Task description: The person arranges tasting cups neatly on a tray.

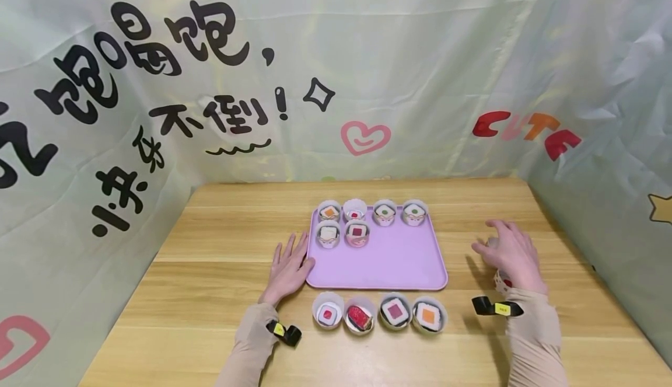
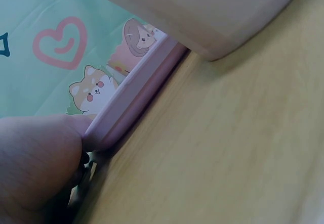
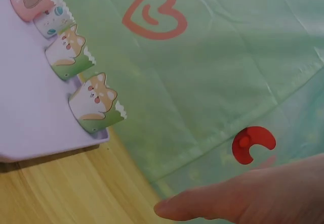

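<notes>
My left hand [image 1: 287, 267] lies with fingers spread on the wood, touching the left edge of the lilac tray [image 1: 378, 267]. In the left wrist view, the thumb side of that hand [image 2: 40, 158] meets the tray's rim [image 2: 129, 90]. Off the tray's right side, my right hand [image 1: 511, 253] reaches over a pale cup [image 1: 492, 241], mostly hidden by it; thumb and index finger look extended and apart. By that wrist, a patterned paper cup [image 1: 503, 282] with something red inside is partly covered. The right wrist view shows one straight finger [image 3: 202, 204] but no cup at it.
Several cups with sushi-like pieces stand on the tray's back and left part, among them a dog-printed cup [image 3: 93, 102]. In front of the tray runs a row of several more, including one with a red-topped piece [image 1: 359, 317]. Printed cloth [image 1: 420, 83] hangs behind the table.
</notes>
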{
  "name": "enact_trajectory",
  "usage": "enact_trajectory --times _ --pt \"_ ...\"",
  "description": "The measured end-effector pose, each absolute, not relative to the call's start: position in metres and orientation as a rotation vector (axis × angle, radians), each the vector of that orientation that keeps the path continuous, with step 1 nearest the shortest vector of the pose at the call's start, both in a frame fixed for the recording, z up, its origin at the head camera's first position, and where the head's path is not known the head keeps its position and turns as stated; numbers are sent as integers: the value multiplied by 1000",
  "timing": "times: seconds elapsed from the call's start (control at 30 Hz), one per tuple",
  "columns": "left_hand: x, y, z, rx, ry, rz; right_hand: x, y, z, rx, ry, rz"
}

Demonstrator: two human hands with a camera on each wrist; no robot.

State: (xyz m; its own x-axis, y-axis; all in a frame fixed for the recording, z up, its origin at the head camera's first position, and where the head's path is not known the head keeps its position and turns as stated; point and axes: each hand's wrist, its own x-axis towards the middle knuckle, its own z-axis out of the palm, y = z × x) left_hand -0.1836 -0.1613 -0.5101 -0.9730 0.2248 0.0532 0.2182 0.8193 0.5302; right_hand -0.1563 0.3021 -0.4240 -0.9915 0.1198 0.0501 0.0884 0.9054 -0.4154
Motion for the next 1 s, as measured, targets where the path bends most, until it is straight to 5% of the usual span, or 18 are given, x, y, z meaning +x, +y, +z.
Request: enact_trajectory --times 1.0 --pt "-182 -161 -510 354 2985 861 -157 313 -440 -312 -3069 695"
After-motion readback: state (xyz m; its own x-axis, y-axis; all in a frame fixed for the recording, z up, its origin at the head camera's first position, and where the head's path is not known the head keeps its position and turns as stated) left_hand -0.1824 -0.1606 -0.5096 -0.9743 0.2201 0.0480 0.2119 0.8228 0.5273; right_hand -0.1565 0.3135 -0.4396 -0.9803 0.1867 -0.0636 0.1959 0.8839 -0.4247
